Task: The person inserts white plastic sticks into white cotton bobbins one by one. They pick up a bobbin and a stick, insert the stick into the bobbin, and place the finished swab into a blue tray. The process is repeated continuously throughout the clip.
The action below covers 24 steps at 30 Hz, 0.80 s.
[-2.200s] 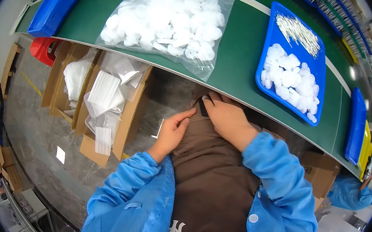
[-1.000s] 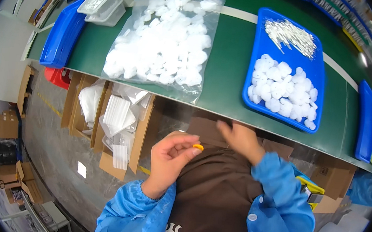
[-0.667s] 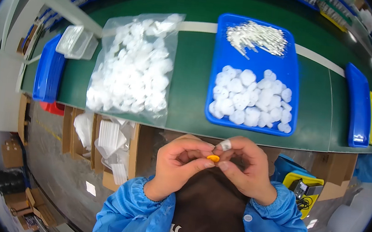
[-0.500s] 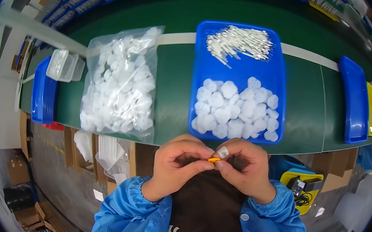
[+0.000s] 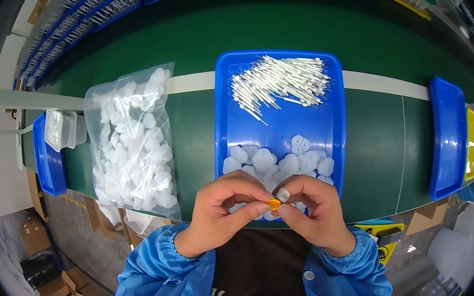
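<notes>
In front of my chest, over the near edge of the blue tray, my two hands meet fingertip to fingertip. Between them is a small round orange piece, too small to name by kind. My left hand pinches it from the left with thumb and forefinger. From the right, my right hand closes thumb and forefinger on its other side. A whitish wrap or cap shows at the right forefinger's tip. White soft-looking rounded pieces lie in the tray, partly hidden by my hands. Thin white sticks are heaped at its far end.
A clear plastic bag of similar white pieces lies left of the tray on the green table. Clear tubs and a blue tray stand farther left. Another blue tray is at the right; stick-filled blue trays line the far left.
The view has shifted, so the table and tray sit lower in the picture and my hands now overlap the tray's near edge. The orange piece stays between my fingers, turned more face-on.
</notes>
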Available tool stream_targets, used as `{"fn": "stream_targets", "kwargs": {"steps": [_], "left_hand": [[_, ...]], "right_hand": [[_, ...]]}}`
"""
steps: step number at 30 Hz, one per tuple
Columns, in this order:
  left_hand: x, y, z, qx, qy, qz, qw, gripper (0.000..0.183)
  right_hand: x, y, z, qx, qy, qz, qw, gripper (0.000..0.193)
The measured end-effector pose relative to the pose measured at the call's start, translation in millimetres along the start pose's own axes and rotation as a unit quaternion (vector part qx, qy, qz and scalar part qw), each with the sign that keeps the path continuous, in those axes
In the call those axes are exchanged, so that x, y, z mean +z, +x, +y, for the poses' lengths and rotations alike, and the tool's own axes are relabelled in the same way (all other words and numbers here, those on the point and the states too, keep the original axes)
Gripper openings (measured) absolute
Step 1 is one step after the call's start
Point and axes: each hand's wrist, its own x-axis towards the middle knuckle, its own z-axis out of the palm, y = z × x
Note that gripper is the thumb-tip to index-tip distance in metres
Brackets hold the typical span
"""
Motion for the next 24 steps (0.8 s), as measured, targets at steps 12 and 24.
{"fn": "stream_targets", "kwargs": {"steps": [12, 24], "left_hand": [[-8.0, 34.8, 10.0, 0.259, 0.415, -0.034, 0.872, 0.043], [-0.4, 19.8, 0.6, -0.049, 0.04, 0.126, 0.99, 0.023]], "right_hand": [[-9.6, 20.4, -11.0, 0.071, 0.068, -0.016, 0.995, 0.013], [-9.9, 36.0, -8.1, -0.076, -0.132, 0.011, 0.988, 0.029]]}}
